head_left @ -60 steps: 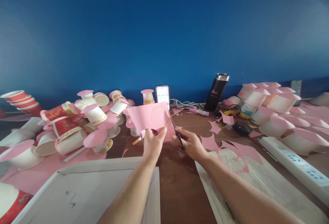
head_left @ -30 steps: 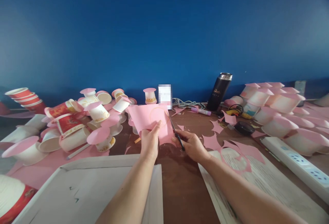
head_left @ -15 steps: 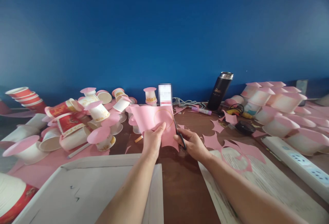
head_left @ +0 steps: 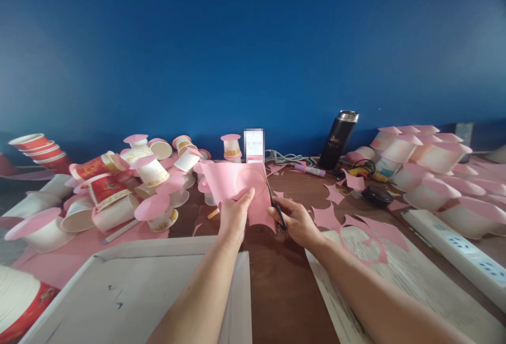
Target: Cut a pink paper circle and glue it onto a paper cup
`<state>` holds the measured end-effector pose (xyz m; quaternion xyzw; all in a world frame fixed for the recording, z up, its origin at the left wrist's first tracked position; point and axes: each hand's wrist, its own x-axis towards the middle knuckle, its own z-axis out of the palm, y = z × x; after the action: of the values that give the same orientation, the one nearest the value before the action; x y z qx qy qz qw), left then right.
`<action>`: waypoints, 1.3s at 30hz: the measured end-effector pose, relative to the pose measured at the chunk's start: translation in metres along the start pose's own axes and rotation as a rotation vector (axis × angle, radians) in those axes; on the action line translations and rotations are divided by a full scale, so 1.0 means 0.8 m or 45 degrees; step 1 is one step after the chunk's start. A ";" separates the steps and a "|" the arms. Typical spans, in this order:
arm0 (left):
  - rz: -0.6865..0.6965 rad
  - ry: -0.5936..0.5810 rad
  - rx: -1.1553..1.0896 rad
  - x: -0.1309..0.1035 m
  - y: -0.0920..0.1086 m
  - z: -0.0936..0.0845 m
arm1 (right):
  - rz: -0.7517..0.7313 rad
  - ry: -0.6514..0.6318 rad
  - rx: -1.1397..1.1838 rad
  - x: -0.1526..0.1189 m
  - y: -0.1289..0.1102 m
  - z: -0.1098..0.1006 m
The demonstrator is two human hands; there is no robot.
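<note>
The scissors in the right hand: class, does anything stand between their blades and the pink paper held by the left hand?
Nothing visible does. The scissors in the right hand already meet the right edge of the pink paper, which the left hand holds up above the table.

**Pink sheet under the scissors**

A pink paper sheet (head_left: 233,183) with a circle traced on it is held up, tilted above the brown table. Black-handled scissors (head_left: 275,204) meet its right edge, blades pointing up along the circle.
</note>
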<state>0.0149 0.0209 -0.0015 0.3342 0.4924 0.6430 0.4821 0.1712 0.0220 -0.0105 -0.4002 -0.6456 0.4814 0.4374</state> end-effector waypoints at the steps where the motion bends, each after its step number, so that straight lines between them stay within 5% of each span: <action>1: 0.000 -0.005 -0.001 0.000 0.000 0.000 | -0.001 -0.006 0.005 0.000 0.000 0.000; 31: -0.005 0.062 -0.001 0.002 0.004 -0.003 | -0.006 0.007 -0.072 -0.002 -0.003 0.003; 39: -0.071 -0.078 0.179 -0.001 0.012 -0.009 | 0.018 -0.011 0.072 -0.002 -0.007 -0.002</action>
<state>0.0056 0.0170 0.0058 0.3729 0.5305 0.5827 0.4900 0.1728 0.0195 -0.0055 -0.3901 -0.6308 0.5042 0.4424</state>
